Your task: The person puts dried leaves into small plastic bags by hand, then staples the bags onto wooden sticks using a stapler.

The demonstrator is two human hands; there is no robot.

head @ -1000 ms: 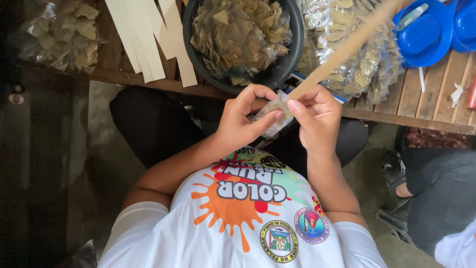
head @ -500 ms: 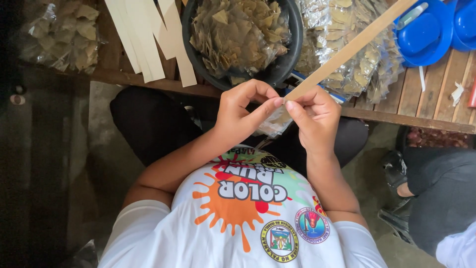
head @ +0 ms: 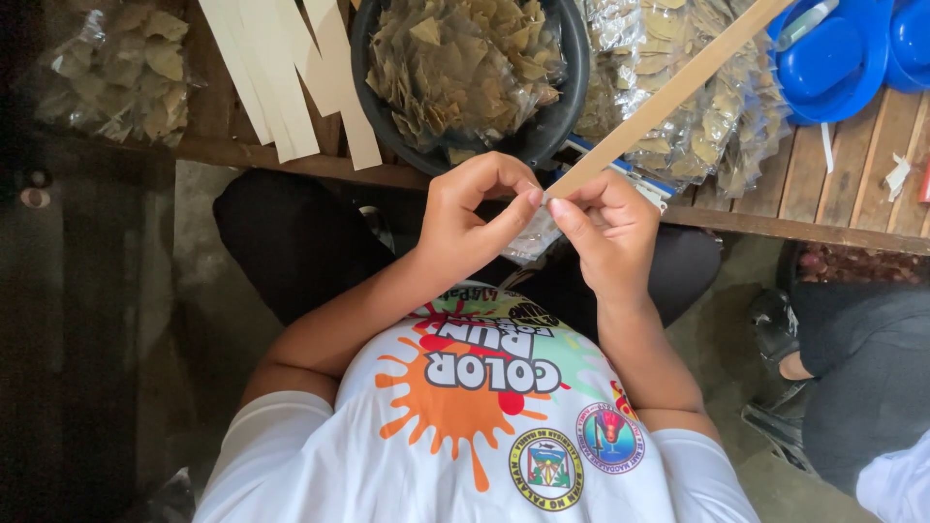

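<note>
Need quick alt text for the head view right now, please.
Both hands, left hand and right hand, pinch the near end of a long pale strip above the lap. Beyond them, a wooden bench holds a black bowl of folded dried leaves.

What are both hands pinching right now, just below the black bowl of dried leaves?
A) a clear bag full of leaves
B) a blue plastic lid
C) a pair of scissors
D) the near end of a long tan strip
D: the left hand and right hand meet fingertip to fingertip on the near end of the long tan strip, which runs up and away over the wooden table.
</note>
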